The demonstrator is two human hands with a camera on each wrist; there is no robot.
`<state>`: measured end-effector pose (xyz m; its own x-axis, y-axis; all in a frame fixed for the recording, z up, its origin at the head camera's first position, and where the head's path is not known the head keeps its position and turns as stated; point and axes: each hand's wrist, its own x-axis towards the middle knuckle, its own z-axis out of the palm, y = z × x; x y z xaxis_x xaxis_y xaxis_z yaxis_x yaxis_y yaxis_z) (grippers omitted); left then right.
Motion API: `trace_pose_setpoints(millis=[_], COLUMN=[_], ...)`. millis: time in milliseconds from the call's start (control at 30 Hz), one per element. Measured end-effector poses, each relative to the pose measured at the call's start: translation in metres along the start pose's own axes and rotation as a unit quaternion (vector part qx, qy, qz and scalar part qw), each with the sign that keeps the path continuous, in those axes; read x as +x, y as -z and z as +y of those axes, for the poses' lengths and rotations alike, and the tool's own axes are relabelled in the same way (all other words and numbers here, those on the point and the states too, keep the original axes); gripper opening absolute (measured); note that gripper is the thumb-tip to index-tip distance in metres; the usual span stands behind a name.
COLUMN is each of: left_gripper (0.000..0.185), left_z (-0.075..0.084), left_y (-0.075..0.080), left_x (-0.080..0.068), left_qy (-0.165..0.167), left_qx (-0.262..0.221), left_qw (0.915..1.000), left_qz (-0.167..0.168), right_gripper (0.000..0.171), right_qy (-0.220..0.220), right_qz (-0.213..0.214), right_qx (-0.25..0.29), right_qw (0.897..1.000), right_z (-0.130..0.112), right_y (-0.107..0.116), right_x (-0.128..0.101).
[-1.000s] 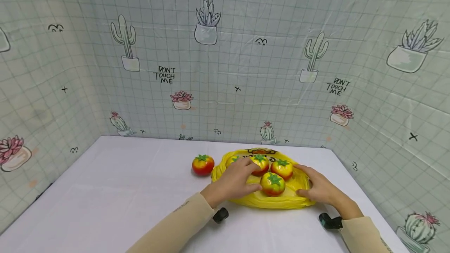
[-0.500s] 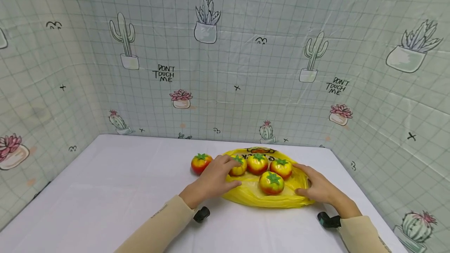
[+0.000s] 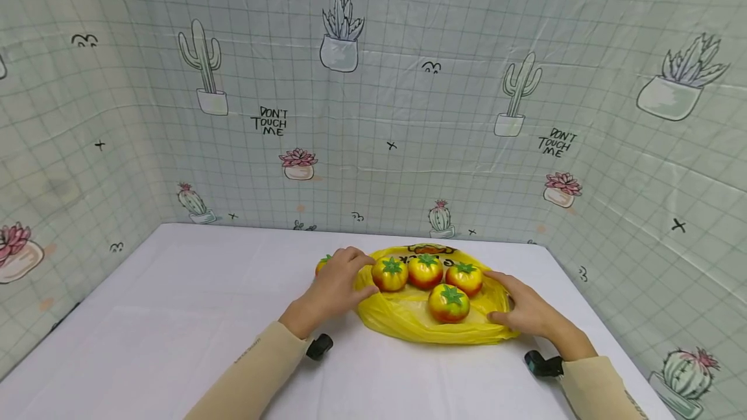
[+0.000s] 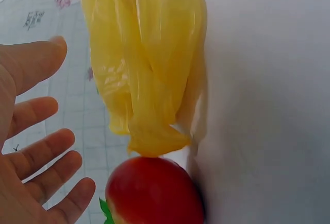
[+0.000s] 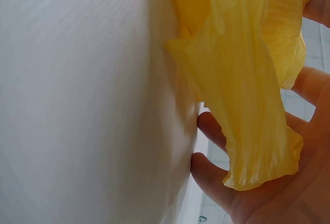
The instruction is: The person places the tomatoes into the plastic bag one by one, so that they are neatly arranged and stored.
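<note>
A yellow plastic bag (image 3: 408,323) lies spread on the table with its mouth upward. Several red-and-yellow tomatoes with green tops, the front one a tomato (image 3: 449,305), sit in it. At its right end my right hand (image 3: 528,306) holds the rim, thumb and fingers hooked over it; bunched plastic (image 5: 252,105) hangs in front of the palm in the right wrist view. My left hand (image 3: 332,284) hovers left of the bag, fingers spread, holding nothing. It mostly hides a loose tomato (image 3: 322,263), seen red beside the bag's twisted end in the left wrist view.
The table (image 3: 192,316) has a white cloth on it. Behind and on both sides stands a grid-patterned curtain (image 3: 391,102) printed with cacti. Black wrist cameras, one a camera (image 3: 543,364), sit under both wrists close over the cloth.
My left hand has moved left from over the tomatoes in the bag to the loose tomato, uncovering the leftmost tomato in the bag. My right hand stays at the rim.
</note>
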<state>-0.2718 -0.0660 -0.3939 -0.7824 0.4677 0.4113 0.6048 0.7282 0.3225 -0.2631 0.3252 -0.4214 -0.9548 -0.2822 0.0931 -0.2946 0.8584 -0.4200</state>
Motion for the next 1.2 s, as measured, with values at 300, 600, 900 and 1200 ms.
trace_pose_setpoints(millis=[300, 600, 900, 1200], left_gripper=[0.046, 0.045, 0.045, 0.048], left_z=[-0.018, -0.031, -0.042, -0.046], left_y=[0.005, 0.007, 0.006, 0.007], left_x=[0.001, -0.001, -0.003, -0.006], left_qy=[0.019, 0.051, 0.082, 0.118], left_qx=[-0.001, 0.007, 0.006, -0.008], left_qw=[0.9994, 0.9977, 0.9957, 0.9928], left_qz=[0.03, 0.043, 0.041, 0.023], right_gripper=[0.079, 0.08, 0.08, 0.08], right_qy=[0.001, 0.004, 0.004, 0.004], right_qz=[0.0, -0.001, 0.0, 0.001], right_qx=[0.0, -0.002, 0.001, -0.002], right_qw=[1.0, 1.0, 1.0, 1.0], right_z=[0.002, 0.004, 0.004, 0.003], right_y=[0.0, -0.001, -0.001, -0.001], right_x=[0.001, 0.002, 0.002, 0.002])
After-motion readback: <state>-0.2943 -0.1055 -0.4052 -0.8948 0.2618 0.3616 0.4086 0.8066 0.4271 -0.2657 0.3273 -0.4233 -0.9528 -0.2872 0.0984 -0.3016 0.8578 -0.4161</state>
